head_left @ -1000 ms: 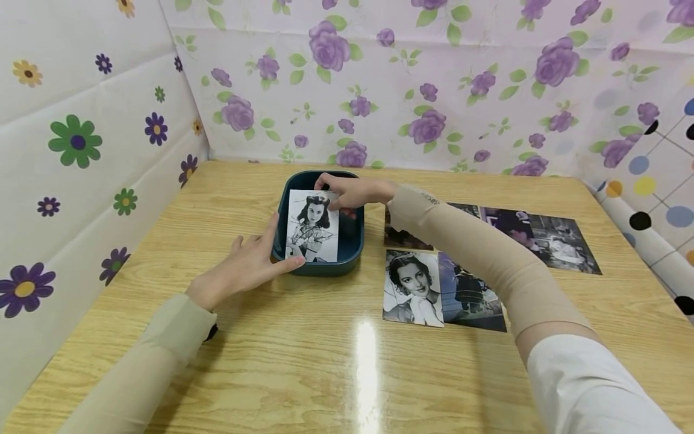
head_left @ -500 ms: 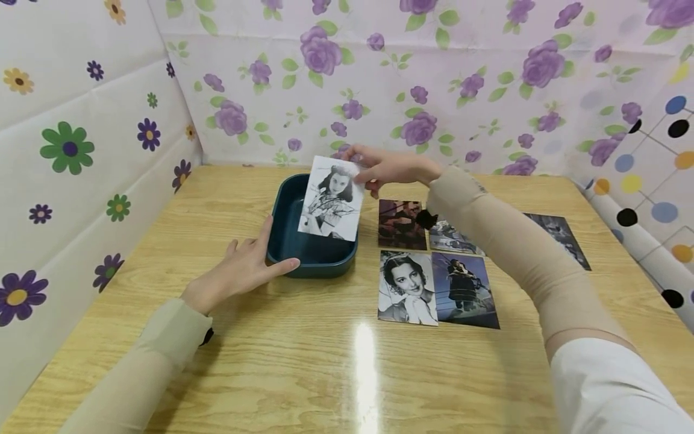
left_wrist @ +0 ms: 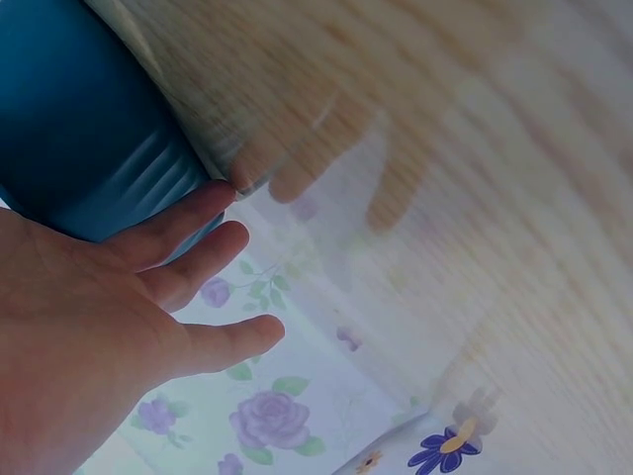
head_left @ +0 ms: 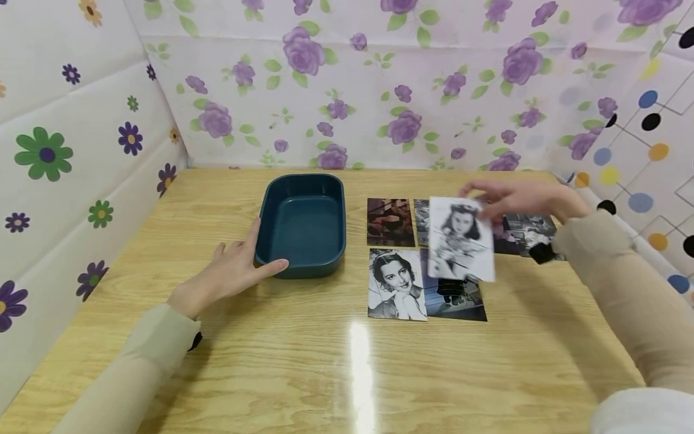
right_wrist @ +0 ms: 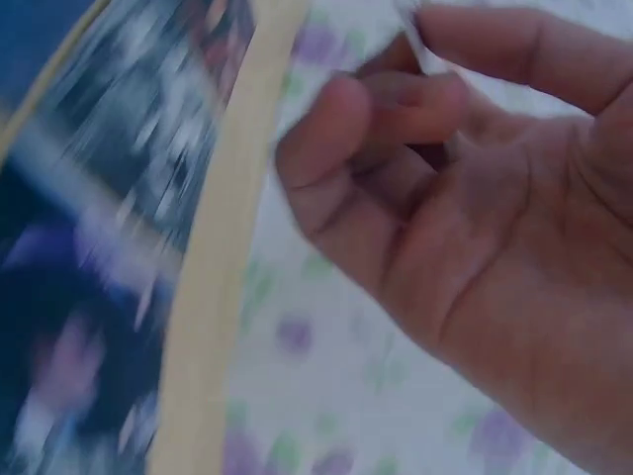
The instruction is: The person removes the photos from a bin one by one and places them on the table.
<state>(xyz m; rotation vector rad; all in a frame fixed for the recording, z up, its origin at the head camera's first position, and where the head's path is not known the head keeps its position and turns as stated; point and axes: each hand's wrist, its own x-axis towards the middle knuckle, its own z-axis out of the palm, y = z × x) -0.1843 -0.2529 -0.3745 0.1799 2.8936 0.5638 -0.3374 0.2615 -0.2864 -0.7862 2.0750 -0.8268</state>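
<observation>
In the head view my right hand [head_left: 523,199] pinches a black-and-white photo [head_left: 459,244] of a dark-haired person by its upper right edge, over the laid-out photos. The right wrist view shows the curled fingers of this hand [right_wrist: 495,208]. My left hand [head_left: 225,274] rests with spread, extended fingers at the left front of a dark teal rectangular bin [head_left: 303,226], its thumb by the front rim. In the left wrist view its fingertips lie at the bin's outer wall [left_wrist: 89,129].
Several photos lie in two rows on the wooden table: a reddish-brown one [head_left: 389,222] at back left, a black-and-white portrait [head_left: 398,286] in front, a blue-toned one [head_left: 455,304] beside it. A monochrome one [head_left: 537,229] is at right. Flowered sheets [head_left: 336,78] hang behind.
My right hand has lifted the black-and-white photo out of the bin and carried it right, over the other photos. The bin now shows its bare floor. My left hand stays at the bin.
</observation>
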